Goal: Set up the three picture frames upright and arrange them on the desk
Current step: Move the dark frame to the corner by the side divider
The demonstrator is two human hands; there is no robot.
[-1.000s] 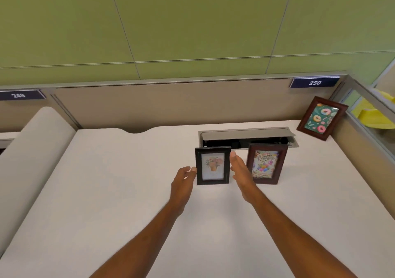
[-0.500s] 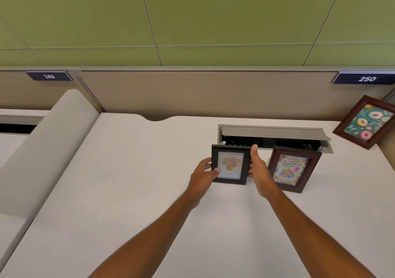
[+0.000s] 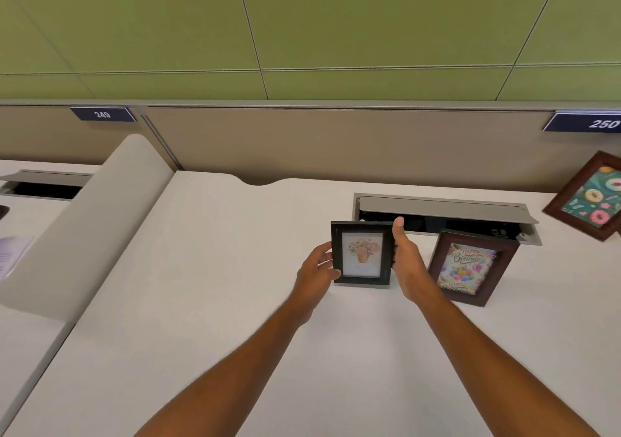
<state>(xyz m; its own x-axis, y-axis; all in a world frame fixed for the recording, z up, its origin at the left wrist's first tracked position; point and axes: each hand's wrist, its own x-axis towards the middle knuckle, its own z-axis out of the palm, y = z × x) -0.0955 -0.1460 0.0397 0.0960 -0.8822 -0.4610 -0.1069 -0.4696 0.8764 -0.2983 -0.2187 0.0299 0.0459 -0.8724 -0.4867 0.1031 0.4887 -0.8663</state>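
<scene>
A small black frame with a flower picture (image 3: 362, 257) stands upright on the white desk (image 3: 208, 302). My left hand (image 3: 317, 268) grips its left edge and my right hand (image 3: 408, 262) grips its right edge, thumb at the top corner. Just right of it a dark brown frame with a birthday picture (image 3: 470, 268) stands upright by itself. A third brown frame with a donut picture (image 3: 588, 196) leans tilted at the far right edge of the view, partly cut off.
A grey cable hatch (image 3: 440, 208) with its lid raised lies open right behind the two frames. A beige partition (image 3: 302, 141) runs along the desk's back edge. A padded divider (image 3: 87, 221) bounds the desk on the left, with a neighbouring desk beyond.
Both hands have closed onto the sides of the black frame, which they flanked without holding a second ago. The view has swung left, so everything sits further right in the picture.
</scene>
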